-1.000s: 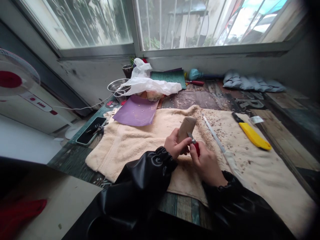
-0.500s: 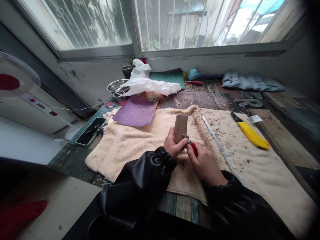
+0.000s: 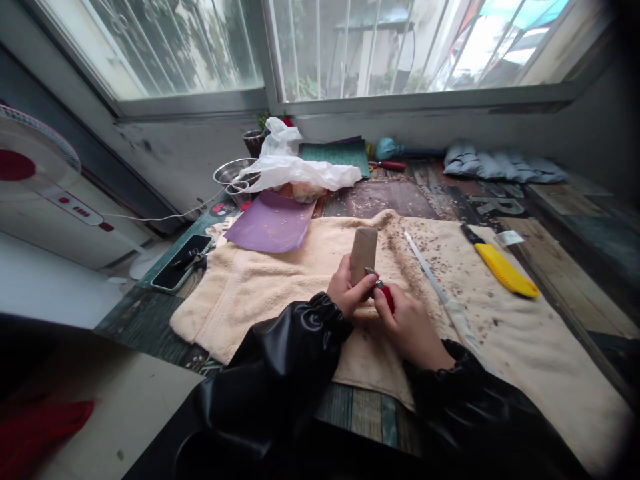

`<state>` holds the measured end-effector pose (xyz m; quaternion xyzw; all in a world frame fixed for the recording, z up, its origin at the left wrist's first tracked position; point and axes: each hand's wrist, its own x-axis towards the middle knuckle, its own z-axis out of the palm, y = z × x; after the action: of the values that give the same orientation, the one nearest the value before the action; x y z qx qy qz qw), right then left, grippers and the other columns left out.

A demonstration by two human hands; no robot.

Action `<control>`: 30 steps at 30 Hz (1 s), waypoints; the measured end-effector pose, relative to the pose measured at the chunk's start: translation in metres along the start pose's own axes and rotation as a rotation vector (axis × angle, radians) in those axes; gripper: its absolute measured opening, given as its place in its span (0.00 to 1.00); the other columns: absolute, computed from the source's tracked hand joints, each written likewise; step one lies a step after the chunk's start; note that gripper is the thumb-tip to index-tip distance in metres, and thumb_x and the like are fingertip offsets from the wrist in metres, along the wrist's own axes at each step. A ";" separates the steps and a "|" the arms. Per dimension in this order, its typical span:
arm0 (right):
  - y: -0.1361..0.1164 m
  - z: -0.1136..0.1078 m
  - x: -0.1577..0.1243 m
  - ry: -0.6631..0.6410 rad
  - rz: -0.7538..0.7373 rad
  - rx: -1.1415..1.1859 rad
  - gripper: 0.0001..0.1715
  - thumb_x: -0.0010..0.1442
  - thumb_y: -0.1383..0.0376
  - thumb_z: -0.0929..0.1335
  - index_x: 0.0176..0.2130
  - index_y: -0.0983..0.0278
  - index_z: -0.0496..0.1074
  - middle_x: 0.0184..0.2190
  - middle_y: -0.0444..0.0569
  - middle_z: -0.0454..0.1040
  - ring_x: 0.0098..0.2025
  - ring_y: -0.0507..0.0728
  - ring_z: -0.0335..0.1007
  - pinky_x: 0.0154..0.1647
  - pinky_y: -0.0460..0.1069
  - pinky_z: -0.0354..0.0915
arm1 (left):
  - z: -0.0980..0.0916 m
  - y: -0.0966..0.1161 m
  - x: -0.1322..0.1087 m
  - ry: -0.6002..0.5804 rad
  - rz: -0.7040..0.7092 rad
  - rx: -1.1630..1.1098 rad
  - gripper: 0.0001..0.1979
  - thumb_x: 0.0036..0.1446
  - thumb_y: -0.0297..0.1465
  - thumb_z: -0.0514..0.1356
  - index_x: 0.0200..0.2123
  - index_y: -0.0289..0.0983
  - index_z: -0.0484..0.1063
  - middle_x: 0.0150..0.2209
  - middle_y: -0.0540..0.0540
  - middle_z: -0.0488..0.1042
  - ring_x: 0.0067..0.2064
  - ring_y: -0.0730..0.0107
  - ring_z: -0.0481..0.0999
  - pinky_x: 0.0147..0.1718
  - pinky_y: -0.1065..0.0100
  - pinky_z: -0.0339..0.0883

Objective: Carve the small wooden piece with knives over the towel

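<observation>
My left hand is closed around the lower part of a light brown wooden block with a rounded top, held upright above the towel. In my right hand is a carving knife with a red handle, mostly covered by my fingers. Its short metal blade lies against the block's lower right side, close to my left thumb. Beneath both hands spreads a cream towel, strewn with brown wood shavings on its right part.
On the towel's right lie a yellow utility knife and a thin metal strip. Purple sandpaper lies at the back left, near a white plastic bag and a steel bowl. A phone with keys rests at the left edge.
The wooden block has turned slightly, so its broad face looks a little lighter. Both hands keep nearly the same place and hold, the blade still at the block.
</observation>
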<state>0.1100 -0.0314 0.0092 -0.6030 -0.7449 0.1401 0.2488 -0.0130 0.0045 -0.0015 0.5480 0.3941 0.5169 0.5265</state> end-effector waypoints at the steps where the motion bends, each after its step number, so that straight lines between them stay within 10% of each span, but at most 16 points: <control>1: 0.000 0.000 0.000 -0.003 0.004 -0.003 0.18 0.58 0.55 0.53 0.30 0.64 0.61 0.23 0.49 0.69 0.26 0.54 0.65 0.23 0.46 0.52 | 0.000 0.000 0.000 0.005 0.004 0.004 0.17 0.48 0.37 0.58 0.39 0.36 0.59 0.31 0.48 0.69 0.30 0.75 0.69 0.30 0.73 0.63; 30: -0.002 -0.001 -0.003 0.074 -0.003 -0.039 0.19 0.58 0.55 0.53 0.33 0.65 0.63 0.23 0.49 0.69 0.25 0.55 0.65 0.23 0.46 0.55 | 0.004 0.010 -0.003 0.004 -0.092 -0.030 0.17 0.46 0.40 0.58 0.34 0.36 0.57 0.21 0.55 0.64 0.16 0.81 0.64 0.13 0.78 0.60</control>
<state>0.1090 -0.0349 0.0109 -0.6114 -0.7387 0.1029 0.2644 -0.0110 -0.0009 0.0087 0.5201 0.4122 0.4993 0.5570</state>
